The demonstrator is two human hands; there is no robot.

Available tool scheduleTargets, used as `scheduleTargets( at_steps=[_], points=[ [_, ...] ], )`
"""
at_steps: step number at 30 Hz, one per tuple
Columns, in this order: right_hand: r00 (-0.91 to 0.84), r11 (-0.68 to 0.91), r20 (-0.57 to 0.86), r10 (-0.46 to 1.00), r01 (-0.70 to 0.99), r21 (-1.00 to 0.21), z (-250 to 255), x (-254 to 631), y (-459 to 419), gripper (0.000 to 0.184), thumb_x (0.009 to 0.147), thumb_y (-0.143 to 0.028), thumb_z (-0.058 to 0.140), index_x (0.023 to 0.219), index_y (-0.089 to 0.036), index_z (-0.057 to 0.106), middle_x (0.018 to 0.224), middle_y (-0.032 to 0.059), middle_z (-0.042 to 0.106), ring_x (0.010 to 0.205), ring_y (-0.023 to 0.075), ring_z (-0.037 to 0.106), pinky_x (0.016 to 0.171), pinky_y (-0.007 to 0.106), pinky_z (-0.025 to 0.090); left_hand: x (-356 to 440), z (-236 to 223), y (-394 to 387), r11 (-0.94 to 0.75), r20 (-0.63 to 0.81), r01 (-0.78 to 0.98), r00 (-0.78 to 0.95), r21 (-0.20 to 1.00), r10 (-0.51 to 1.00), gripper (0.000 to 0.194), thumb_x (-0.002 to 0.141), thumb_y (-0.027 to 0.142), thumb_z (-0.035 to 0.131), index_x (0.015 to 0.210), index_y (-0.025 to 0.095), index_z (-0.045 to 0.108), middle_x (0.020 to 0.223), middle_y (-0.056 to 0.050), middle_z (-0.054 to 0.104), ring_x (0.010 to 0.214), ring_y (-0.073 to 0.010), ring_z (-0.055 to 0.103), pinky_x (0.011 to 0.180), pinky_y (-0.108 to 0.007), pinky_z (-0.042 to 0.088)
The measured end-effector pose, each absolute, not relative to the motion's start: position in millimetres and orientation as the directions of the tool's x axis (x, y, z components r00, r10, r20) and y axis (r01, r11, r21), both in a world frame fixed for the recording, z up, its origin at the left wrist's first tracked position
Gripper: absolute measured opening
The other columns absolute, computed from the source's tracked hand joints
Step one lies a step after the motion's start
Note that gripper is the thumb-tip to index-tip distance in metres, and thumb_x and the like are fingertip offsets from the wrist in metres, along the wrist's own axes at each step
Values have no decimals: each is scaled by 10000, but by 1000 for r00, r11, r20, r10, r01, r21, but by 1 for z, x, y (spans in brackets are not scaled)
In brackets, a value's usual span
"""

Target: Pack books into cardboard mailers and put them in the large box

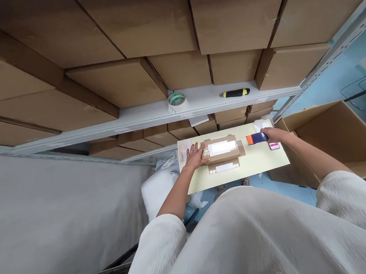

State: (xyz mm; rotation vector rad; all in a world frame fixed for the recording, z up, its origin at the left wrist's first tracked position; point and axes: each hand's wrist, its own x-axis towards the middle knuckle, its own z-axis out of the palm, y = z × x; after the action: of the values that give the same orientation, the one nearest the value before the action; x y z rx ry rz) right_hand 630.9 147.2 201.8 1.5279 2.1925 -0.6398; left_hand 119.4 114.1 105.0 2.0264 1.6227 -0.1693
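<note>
A small brown cardboard box [223, 149] with a white label on top lies on a pale yellow board [260, 163]. My left hand [195, 155] rests flat against the box's left end, fingers spread. My right hand [272, 135] grips the handle of an orange and blue tape dispenser [256, 138], held just right of the box above the board. A small pink and white item [274, 146] lies on the board under my right wrist.
A grey metal shelf [199, 100] carries a roll of tape [176, 99] and a yellow and black utility knife [235, 93], with large cardboard boxes [129, 80] stacked above. An open cardboard box [339, 130] stands at the right. White bags [157, 193] lie below left.
</note>
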Motion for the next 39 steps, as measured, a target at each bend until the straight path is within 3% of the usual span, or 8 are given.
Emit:
scheduleTargets(
  at_steps=[5, 8, 11, 16, 27, 39],
  points=[
    [-316, 332, -584, 748, 940, -83, 189, 611, 152, 531, 837, -111, 751, 1343, -212, 627, 1288, 187, 699, 1128, 344, 686, 836, 378, 514, 136, 113, 114, -176, -368, 936, 286, 304, 885, 1164, 825, 559, 851, 1767, 237, 247, 1877, -204, 46, 1734, -460, 10, 1380, -663, 6],
    [-320, 344, -584, 746, 936, -74, 180, 597, 152, 515, 826, -92, 759, 1311, -212, 639, 1267, 186, 705, 1155, 357, 684, 875, 404, 527, 157, 118, 112, -241, -341, 909, 358, 341, 869, 1121, 864, 509, 805, 1779, 228, 222, 1884, -175, -5, 1742, -416, -30, 1394, -619, -2],
    [-325, 356, -589, 740, 932, -67, 172, 586, 152, 519, 822, -99, 765, 1311, -210, 629, 1280, 196, 698, 1180, 365, 681, 888, 416, 540, 178, 119, 108, -267, -331, 871, 417, 413, 846, 1114, 924, 605, 710, 1804, 246, 128, 1890, -132, -25, 1747, -369, -62, 1407, -579, 42],
    [-292, 326, -609, 737, 944, -58, 163, 577, 153, 552, 827, -140, 785, 1345, -213, 607, 1313, 205, 694, 1207, 375, 687, 893, 429, 564, 193, 108, 102, -243, -361, 870, 411, 429, 837, 1211, 928, 820, 607, 1811, 208, 47, 1884, -157, -52, 1740, -375, -106, 1403, -588, 14],
    [-267, 223, -606, 749, 963, -148, 160, 618, 154, 485, 838, -264, 836, 1269, -205, 621, 1227, 165, 748, 1078, 330, 743, 824, 366, 551, 188, 95, 97, -278, -328, 872, 421, 402, 845, 1149, 978, 828, 520, 1813, 201, 40, 1883, -159, -61, 1737, -357, -138, 1398, -589, -34],
    [-238, 316, -599, 765, 948, 27, 155, 544, 165, 628, 814, -239, 864, 1390, -228, 614, 1268, 214, 739, 1169, 381, 726, 916, 450, 582, 192, 93, 94, -276, -298, 875, 408, 397, 863, 1147, 975, 833, 525, 1814, 200, 65, 1882, -172, -33, 1740, -366, -115, 1391, -607, -65]
  ],
)
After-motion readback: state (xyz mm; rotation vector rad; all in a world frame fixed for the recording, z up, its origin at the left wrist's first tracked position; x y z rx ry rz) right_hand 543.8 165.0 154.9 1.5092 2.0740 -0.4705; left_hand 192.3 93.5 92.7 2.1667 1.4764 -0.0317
